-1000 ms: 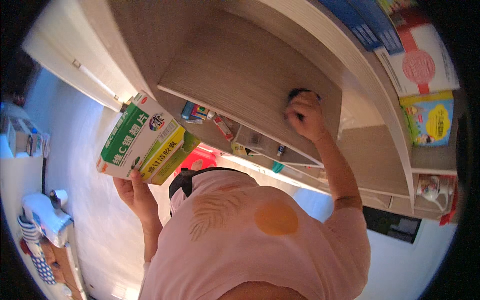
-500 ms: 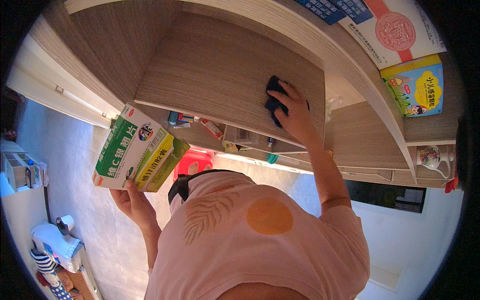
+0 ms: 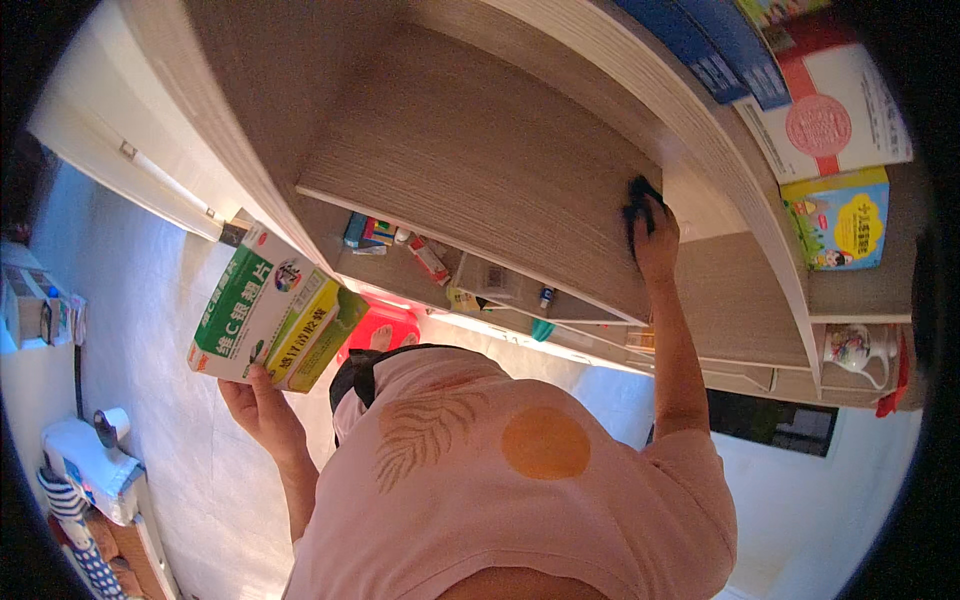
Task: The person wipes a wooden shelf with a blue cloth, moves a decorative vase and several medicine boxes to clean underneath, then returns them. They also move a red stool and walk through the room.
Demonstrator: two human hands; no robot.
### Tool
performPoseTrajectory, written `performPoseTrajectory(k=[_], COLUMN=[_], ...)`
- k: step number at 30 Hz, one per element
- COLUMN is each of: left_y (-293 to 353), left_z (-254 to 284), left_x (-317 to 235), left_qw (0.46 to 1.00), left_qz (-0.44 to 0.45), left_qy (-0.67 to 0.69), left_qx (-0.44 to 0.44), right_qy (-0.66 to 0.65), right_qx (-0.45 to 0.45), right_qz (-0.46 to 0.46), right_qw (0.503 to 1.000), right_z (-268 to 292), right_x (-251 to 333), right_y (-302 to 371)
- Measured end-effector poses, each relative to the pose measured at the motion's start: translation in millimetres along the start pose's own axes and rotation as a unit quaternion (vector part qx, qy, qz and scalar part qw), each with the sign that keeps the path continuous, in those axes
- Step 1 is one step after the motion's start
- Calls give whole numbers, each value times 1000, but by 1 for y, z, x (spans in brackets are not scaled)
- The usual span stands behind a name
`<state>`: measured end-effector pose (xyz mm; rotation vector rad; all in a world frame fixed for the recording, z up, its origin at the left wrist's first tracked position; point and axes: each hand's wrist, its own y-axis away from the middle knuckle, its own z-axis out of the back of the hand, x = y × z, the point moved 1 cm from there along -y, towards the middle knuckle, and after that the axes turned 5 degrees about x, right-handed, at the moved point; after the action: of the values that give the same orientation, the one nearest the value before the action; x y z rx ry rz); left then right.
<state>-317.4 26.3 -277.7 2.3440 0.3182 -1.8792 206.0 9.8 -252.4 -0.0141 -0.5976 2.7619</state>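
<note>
My left hand (image 3: 262, 408) grips medicine boxes by their lower edge, with the thumb on the front. One is a white and green medicine box (image 3: 238, 325); a yellow-green medicine box (image 3: 308, 335) lies against it. They are held up left of the wooden shelf unit. My right hand (image 3: 657, 240) is closed on a dark blue cloth (image 3: 640, 205) and presses it to the right end of the wooden shelf board (image 3: 480, 160). Part of the cloth is hidden under the fingers.
A lower shelf holds small boxes (image 3: 372, 232), a red and white tube (image 3: 428, 262) and a clear container (image 3: 490, 275). To the right stand a yellow and blue box (image 3: 838, 220), a white and red box (image 3: 825, 120) and a white pitcher (image 3: 858, 352). A red stool (image 3: 385, 325) is below.
My right hand has slid the cloth rightward along the shelf board to its right end. The left hand keeps hold of the boxes, nearly still. The view has shifted slightly.
</note>
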Motion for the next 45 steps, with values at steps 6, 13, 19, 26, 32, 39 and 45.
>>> performPoseTrajectory(k=[6,13,19,26,32,39,45], left_y=[7,2,-4,-4,3,8,31], left_z=[15,4,-4,-13,-13,0,15], left_x=[20,18,13,6,10,22,26], left_qw=[998,995,996,995,995,994,982], left_qz=[-3,-21,-29,-32,-12,-20,-6], left_qy=[15,50,78,93,88,69,43], left_qx=[-68,-80,-43,-21,-47,-83,-182], right_qy=[-60,-284,-312,-74,-25,-27,-42], right_qx=[-45,-38,39,12,-22,62,96], right_qz=[77,247,290,-70,-30,31,1], right_qw=[994,926,904,995,999,997,994], right_z=[-54,-81,-61,-3,-62,-125,-157], right_x=[112,293,229,24,85,246,279], right_y=[-66,-105,-59,-44,-117,-203,-244])
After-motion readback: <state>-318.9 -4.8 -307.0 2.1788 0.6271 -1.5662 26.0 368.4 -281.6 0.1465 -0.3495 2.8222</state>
